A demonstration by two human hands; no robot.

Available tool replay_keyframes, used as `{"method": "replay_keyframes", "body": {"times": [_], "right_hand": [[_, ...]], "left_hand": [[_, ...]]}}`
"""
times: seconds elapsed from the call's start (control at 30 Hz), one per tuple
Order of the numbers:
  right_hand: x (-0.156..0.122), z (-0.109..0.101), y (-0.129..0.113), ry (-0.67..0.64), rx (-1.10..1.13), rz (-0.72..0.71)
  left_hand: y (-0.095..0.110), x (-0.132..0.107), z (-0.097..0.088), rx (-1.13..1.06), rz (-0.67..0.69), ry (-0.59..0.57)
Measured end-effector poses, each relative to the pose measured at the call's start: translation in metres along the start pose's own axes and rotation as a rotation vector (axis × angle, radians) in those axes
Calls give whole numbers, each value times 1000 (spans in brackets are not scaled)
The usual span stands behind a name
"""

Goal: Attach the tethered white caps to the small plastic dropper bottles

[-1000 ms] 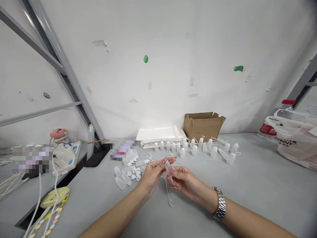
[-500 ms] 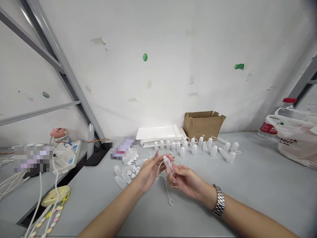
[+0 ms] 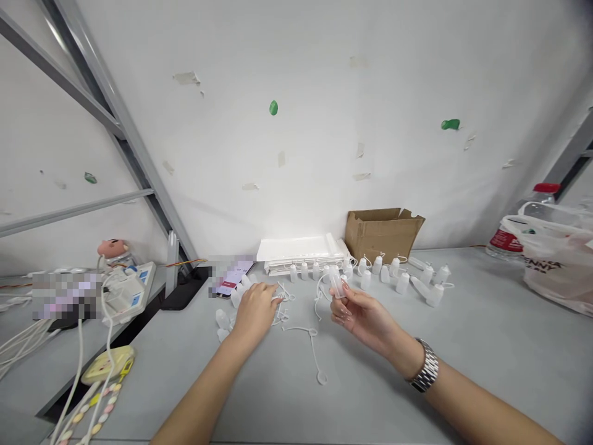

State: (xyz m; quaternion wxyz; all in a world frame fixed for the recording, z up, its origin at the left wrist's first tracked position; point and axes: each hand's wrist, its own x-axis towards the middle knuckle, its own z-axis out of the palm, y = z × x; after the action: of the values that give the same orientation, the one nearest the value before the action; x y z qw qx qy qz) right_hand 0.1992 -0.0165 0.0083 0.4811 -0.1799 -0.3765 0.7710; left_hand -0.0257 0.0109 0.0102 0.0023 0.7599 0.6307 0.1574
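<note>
Between thumb and fingers, my right hand [image 3: 364,316] holds a small translucent squeeze bottle [image 3: 337,285] upright above the table. A thin white strap [image 3: 319,296] loops down on the bottle's left side. My left hand [image 3: 256,309] is lowered over the loose parts, its fingers bent down and drawn together, with their tips partly hidden; what they hold cannot be made out. Near its fingers lies a tangle of white ring straps [image 3: 282,296]. Loose bottle parts [image 3: 222,319] show left of that hand. Another ring strap [image 3: 315,352] lies between my forearms.
Several capped bottles [image 3: 365,280] stand in rows toward the back, before a cardboard box [image 3: 384,235] and a stack of white packets [image 3: 299,248]. A phone [image 3: 234,278] lies at left. A plastic bag [image 3: 556,266] and a drink bottle [image 3: 504,238] are at far right.
My hands have come apart: the left has moved left and down over the loose parts, while the right has carried the bottle up and to the right.
</note>
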Motion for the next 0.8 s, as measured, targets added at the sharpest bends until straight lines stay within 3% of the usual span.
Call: {"method": "replay_keyframes", "body": {"times": [0.27, 0.43, 0.57, 0.7, 0.8], "right_hand": [[0, 1, 3, -13, -24, 36], [-1, 0, -5, 56, -49, 7], [-2, 0, -14, 113, -50, -21], [-1, -2, -20, 147, -71, -41], [0, -5, -24, 174, -89, -75]], "left_hand": [[9, 0, 11, 0, 59, 54], [14, -1, 13, 54, 55, 74], [7, -2, 11, 185, -46, 66], [0, 0, 1, 184, -168, 80], [5, -5, -2, 198, -221, 32]]}}
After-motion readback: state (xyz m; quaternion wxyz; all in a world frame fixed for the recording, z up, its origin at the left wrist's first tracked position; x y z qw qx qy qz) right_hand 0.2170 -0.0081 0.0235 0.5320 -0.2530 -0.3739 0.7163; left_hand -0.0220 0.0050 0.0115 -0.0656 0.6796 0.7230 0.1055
